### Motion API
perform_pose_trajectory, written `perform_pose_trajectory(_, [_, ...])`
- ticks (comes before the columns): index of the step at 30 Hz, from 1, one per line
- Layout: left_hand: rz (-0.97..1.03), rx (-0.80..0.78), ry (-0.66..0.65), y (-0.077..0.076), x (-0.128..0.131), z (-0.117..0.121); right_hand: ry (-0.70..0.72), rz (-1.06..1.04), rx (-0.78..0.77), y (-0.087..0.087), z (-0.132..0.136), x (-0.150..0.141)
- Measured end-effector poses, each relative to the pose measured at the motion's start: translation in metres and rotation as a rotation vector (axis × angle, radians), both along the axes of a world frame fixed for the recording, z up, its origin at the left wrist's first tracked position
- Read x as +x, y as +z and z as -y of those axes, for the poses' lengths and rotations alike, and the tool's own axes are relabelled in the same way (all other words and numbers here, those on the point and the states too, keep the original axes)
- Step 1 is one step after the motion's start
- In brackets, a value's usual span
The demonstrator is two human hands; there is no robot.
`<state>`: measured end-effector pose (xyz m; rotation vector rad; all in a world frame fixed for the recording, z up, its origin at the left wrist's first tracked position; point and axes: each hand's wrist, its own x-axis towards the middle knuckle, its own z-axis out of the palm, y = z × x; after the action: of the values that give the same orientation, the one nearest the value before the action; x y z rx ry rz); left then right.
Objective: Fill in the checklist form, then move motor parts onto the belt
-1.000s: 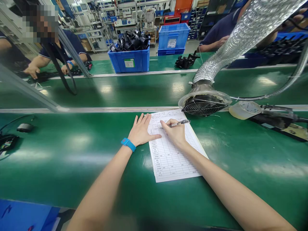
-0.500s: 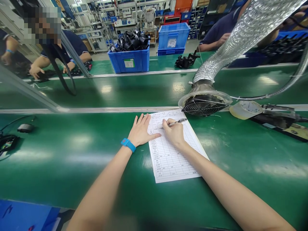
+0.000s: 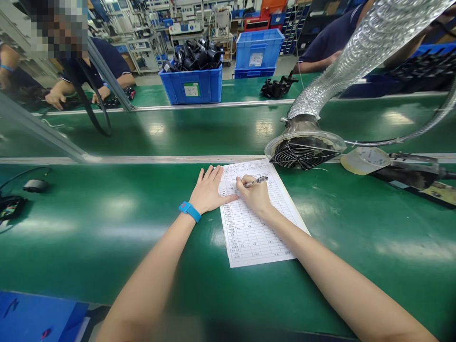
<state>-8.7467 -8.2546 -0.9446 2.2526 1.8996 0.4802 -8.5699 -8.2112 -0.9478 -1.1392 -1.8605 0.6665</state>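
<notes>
A printed form (image 3: 249, 242) with a grid of rows lies on the green bench (image 3: 124, 228) in front of me. My left hand (image 3: 208, 192) rests flat with fingers spread over the form's left edge, its thumb reaching onto the paper. A blue wristband (image 3: 190, 211) is round that wrist. My right hand (image 3: 254, 194) grips a pen (image 3: 257, 181) above the upper half of the sheet, and the forearm covers part of its right side. The pen's tip is hidden behind my fingers.
A fume duct hood (image 3: 304, 149) hangs just behind the form. To its right lie a tape roll (image 3: 366, 160) and a dark tool (image 3: 416, 173). Across the bench stand a blue crate (image 3: 192, 88) of black parts and a co-worker's hand (image 3: 56, 99).
My right hand has shifted slightly left across the form with the pen. My left hand stays flat in its place. The whole view has moved a little.
</notes>
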Motion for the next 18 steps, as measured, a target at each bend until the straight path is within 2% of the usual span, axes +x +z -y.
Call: perform_pose_trajectory(18, [0.004, 0.000, 0.005, 0.0022, 0.0009, 0.0000, -0.036, 0.010, 0.008, 0.0027, 0.0006, 0.0016])
